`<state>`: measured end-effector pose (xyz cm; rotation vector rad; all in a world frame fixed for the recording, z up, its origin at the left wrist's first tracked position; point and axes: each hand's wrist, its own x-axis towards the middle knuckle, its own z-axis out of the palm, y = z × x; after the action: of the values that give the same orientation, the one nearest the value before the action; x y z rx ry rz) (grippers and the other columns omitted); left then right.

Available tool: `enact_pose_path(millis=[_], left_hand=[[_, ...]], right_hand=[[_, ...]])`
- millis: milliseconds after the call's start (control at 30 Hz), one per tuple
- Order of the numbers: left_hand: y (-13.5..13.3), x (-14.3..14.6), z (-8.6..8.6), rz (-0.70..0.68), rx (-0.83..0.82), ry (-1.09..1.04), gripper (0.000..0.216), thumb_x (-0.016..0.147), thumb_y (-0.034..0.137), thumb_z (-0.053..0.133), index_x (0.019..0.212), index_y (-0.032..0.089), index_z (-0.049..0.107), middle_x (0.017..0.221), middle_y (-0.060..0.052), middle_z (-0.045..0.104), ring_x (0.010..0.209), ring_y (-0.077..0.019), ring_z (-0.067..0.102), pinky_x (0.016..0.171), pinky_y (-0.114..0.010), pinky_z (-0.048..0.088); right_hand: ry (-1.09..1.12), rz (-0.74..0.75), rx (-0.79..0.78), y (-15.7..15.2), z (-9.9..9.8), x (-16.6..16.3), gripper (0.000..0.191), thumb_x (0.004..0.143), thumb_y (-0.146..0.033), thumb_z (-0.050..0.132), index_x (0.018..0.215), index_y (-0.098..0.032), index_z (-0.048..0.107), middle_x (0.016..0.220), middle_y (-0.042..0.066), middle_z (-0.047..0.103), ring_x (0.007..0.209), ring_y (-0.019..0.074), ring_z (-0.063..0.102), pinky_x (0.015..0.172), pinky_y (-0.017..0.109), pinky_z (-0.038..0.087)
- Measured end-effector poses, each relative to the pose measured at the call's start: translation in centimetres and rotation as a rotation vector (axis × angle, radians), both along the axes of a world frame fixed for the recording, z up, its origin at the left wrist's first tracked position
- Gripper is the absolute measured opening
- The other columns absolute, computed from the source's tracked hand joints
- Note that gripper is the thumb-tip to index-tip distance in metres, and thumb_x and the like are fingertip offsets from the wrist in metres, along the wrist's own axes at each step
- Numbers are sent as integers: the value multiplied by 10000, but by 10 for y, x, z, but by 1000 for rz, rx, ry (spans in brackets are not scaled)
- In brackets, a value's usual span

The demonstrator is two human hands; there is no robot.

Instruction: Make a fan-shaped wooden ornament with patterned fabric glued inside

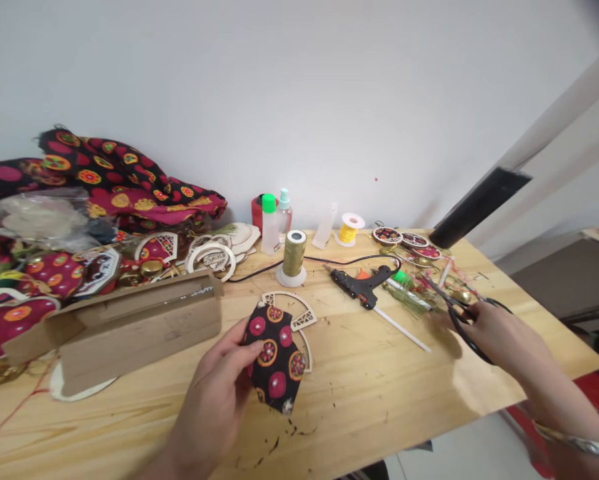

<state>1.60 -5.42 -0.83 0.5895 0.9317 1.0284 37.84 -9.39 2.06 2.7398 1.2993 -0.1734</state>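
My left hand [219, 393] pinches a patterned fabric piece [274, 353], black with maroon and orange rounds, thumb on top. Its lower tip looks whitish and frayed. Just behind the cloth, a fan-shaped wooden frame [299, 308] with cut-out lattice lies on the table, and another pale curved piece [307, 350] is partly hidden under the fabric. At the right, my right hand [504, 337] has its fingers at the handles of black scissors [462, 320]. The scissor blades point toward the back left, over loose threads and trimmings. Small dark scraps lie below the fabric.
A black glue gun [362, 285] with a white glue stick lies mid-table, its cable behind it. Nearby stand an olive thread spool [294, 257], bottles [269, 227] and a yellow spool [348, 231]. A cardboard box [139, 340] and piled cloth [124, 173] occupy the left.
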Motion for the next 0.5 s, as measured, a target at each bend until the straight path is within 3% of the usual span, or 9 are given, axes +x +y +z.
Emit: enact_pose_path(millis=[167,267,500], left_hand=[[3,1,2,28,22,-2,285,706,212,727,987,162,718,840,-46,729,686,-156,640,569,-214,533],[4,2,1,72,38,-1,252,716,219,726,963,169,711,809,-30,721,703,-148,644,612,-214,540],[4,3,-2,96,58,42,244,733,214,716,975,188,704,816,-6,721,607,-110,616,545,-191,517]], right_hand=[[151,18,23,-2,-7,32,456,784,-543,568,475,-209,547,536,150,621,468,198,580,510,367,364],[259,100,67,-6,-9,37,447,786,-515,584,476,-193,595,502,148,615,417,155,561,491,368,332],[-18,217,533,-15,-10,-6,449,857,-493,494,595,-179,677,565,125,620,580,204,637,518,349,341]])
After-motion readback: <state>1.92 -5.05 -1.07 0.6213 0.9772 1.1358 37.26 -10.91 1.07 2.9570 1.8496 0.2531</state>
